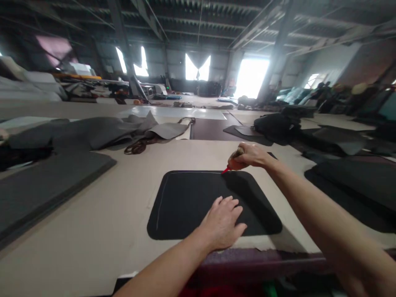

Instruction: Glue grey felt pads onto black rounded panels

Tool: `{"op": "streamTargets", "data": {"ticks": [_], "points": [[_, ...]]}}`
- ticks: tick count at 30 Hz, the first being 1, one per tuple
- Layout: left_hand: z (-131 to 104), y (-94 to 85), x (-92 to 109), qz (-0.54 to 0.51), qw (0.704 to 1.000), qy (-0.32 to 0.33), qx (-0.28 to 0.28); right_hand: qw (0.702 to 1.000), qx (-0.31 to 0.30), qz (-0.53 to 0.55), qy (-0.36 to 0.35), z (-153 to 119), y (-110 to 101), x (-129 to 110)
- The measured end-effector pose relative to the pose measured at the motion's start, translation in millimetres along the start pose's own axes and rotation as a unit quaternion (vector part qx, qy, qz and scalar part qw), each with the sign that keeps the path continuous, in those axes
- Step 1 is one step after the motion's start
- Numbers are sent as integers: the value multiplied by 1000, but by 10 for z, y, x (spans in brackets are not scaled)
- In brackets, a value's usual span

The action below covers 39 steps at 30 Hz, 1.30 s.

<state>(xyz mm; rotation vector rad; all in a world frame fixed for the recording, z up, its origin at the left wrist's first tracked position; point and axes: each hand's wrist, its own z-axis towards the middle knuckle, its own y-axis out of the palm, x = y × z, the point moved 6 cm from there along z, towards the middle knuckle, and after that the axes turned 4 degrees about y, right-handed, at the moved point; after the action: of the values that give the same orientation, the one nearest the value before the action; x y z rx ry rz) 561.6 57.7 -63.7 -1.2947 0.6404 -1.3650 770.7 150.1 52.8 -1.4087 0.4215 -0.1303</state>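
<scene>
A black panel with rounded corners lies flat on the beige table. A thin pale line runs along its left and far edges. My left hand rests on the panel near its close edge, fingers spread and holding nothing. At the far edge, right of the middle, my right hand is closed around a bottle-like tool with a red tip. The tip touches the panel at the end of the pale line.
Thick dark sheets are stacked at the left. Grey scraps and a brown cord lie beyond the panel. More dark pieces cover the right side. People stand far off at the right.
</scene>
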Motion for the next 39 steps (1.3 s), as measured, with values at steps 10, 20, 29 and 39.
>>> {"op": "streamTargets", "data": {"ticks": [10, 20, 29, 39], "points": [[21, -24, 7, 0, 1000, -13, -15, 995, 11, -6, 99, -307, -152, 862], [44, -52, 34, 6, 1000, -22, -19, 992, 15, 8, 125, -506, -169, 1308], [42, -46, 42, 10, 999, -22, -25, 988, -24, 83, 127, -896, -215, 1333], [52, -45, 65, 33, 999, -11, -19, 976, -41, 162, 138, -1581, -242, 1302]]}}
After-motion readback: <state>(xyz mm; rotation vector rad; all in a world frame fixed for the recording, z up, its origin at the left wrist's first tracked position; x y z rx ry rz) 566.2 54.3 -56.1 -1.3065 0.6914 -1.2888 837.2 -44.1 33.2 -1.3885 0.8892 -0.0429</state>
